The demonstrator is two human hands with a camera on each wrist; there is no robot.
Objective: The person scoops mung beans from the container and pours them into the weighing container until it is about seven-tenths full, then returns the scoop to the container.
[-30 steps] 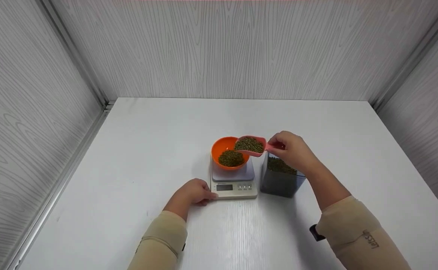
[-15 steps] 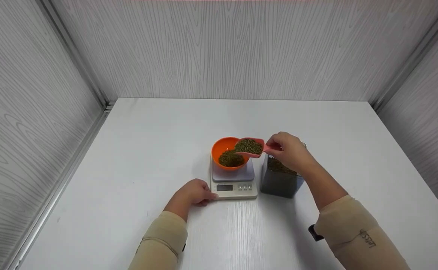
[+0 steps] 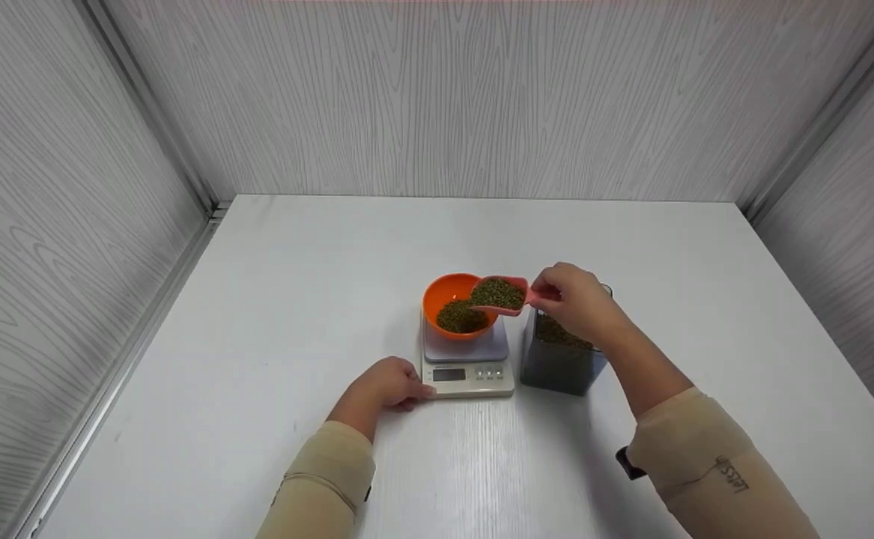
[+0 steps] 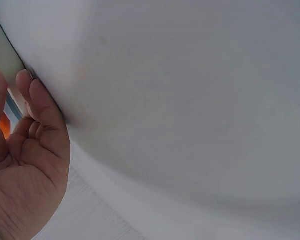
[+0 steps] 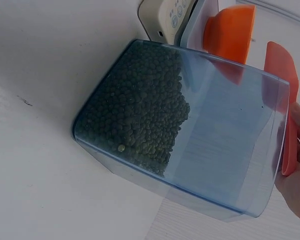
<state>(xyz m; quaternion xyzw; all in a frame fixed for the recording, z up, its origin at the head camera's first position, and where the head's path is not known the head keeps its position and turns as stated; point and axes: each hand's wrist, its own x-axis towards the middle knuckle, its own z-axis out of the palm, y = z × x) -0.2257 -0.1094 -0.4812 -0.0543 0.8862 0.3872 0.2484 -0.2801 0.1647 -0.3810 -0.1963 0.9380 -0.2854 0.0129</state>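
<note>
My right hand (image 3: 579, 303) pinches the handle of a pink scoop (image 3: 512, 309). Small green beans (image 3: 498, 293), which look like mung beans, fill the scoop, held level with its tip over the right rim of an orange bowl (image 3: 440, 296). More beans (image 3: 460, 317) are heaped in the bowl. Under it is a white kitchen scale (image 3: 470, 388); its display is too small to read. My left hand (image 3: 388, 384) holds the scale's front left corner, thumb on top and fingers against the edge, as the left wrist view (image 4: 32, 150) also shows.
A tall clear container (image 5: 225, 125), partly filled with the same beans (image 5: 139, 105), stands just right of the scale, under my right hand. Grained grey panels (image 3: 444, 97) enclose the white table (image 3: 317, 247) at the back and both sides.
The scoop and right hand dipped slightly about half a second ago and have hardly moved since. My left hand, the scale and the bowl stay in place.
</note>
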